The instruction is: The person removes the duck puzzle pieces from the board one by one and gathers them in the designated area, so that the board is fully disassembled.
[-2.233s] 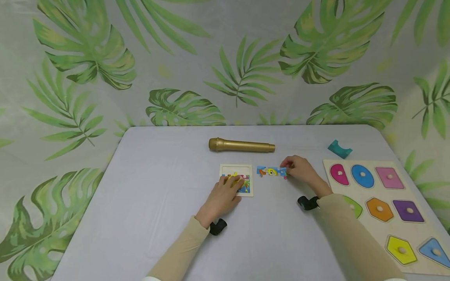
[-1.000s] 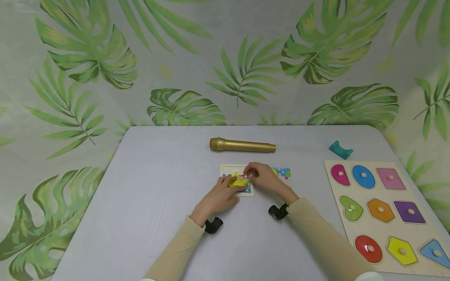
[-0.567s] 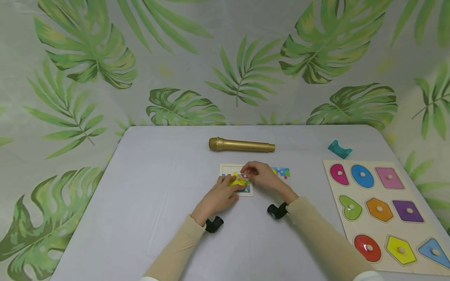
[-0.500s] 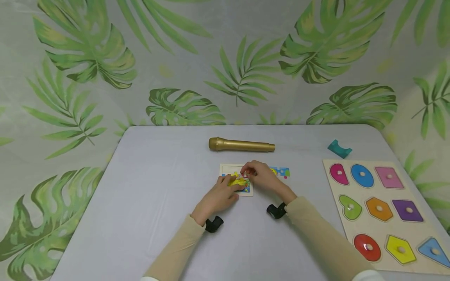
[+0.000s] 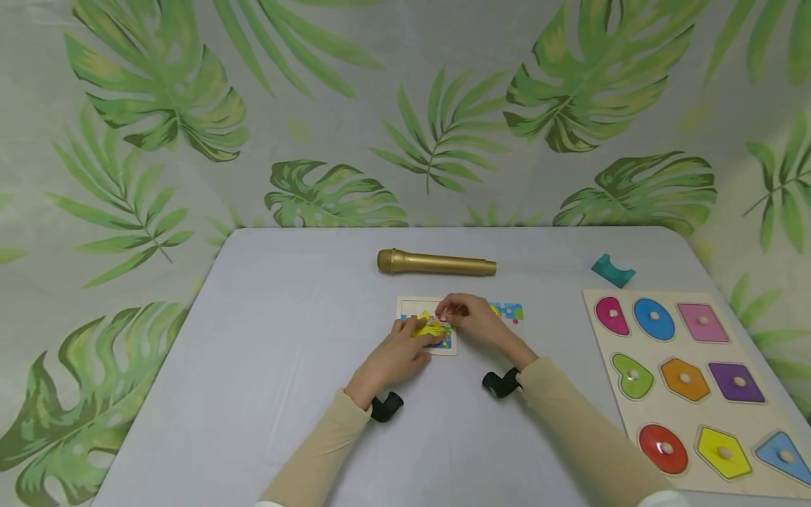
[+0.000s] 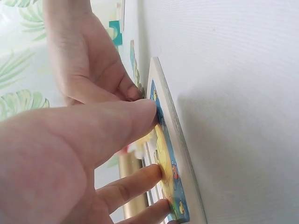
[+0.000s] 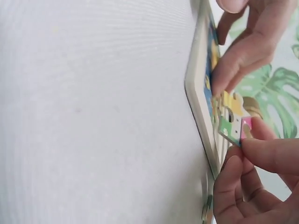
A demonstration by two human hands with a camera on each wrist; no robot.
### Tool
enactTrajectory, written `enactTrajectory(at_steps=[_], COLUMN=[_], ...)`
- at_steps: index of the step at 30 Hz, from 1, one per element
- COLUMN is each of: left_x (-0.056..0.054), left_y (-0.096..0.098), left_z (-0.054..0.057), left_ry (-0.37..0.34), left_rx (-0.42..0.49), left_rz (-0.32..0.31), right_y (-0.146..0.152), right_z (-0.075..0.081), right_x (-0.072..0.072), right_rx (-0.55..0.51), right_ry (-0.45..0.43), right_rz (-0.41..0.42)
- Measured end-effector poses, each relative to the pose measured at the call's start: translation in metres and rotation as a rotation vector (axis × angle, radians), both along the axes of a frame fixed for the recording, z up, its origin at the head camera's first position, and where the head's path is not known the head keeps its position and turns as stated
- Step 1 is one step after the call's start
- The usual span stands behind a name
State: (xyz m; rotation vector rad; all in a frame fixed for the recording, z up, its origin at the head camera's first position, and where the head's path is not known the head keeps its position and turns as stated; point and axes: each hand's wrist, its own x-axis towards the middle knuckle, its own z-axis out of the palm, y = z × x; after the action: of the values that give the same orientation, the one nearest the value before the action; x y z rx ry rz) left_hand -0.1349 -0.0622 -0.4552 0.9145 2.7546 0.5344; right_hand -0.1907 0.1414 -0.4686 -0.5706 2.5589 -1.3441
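My left hand (image 5: 398,350) rests on the small framed jigsaw puzzle (image 5: 401,345), its fingers extended over the yellow part of the picture. Most of the puzzle's left side is hidden under it. At the frame's right side, my right hand (image 5: 476,320) pinches a jigsaw piece (image 7: 227,127) between thumb and fingers. Green, white and pink show on that piece in the right wrist view; it is tilted above the picture, and whether it touches the pieces below I cannot tell. The frame's top strip (image 5: 415,305) shows bare wood.
More jigsaw pieces (image 5: 510,311) lie right of the frame, partly behind my right hand. A gold microphone (image 5: 437,263) lies beyond it. To the right are a teal curved block (image 5: 613,270) and a wooden shape board (image 5: 674,408) with knobbed coloured shapes.
From the loose pieces on the right, my right hand has moved left to the frame, now with a jigsaw piece in its fingers. My left hand stays on the puzzle, almost still.
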Motion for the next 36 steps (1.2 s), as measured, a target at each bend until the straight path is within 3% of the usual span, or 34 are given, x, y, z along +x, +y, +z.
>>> enactTrajectory(at_steps=[8,13,18,28,36], left_x=[0.001,0.002,0.002,0.004,0.004], left_y=[0.002,0.002,0.002,0.000,0.001], left_z=[0.000,0.000,0.000,-0.002,-0.004], left_ry=[-0.003,-0.011,-0.019,-0.013,0.012], left_rx=[-0.001,0.007,0.023,0.040,0.022], left_rz=[0.011,0.025,0.038,0.042,0.034], right_y=[0.029,0.062,0.095,0.124,0.121], right_z=[0.016,0.024,0.021,0.015,0.009], right_x=[-0.002,0.001,0.005,0.016,0.015], right_rx=[-0.114,-0.102,-0.071,-0.003,0.072], right_ry=[-0.085,-0.148,-0.189,-0.181,-0.126], right_rz=[-0.036,-0.067,-0.103,-0.124,-0.049])
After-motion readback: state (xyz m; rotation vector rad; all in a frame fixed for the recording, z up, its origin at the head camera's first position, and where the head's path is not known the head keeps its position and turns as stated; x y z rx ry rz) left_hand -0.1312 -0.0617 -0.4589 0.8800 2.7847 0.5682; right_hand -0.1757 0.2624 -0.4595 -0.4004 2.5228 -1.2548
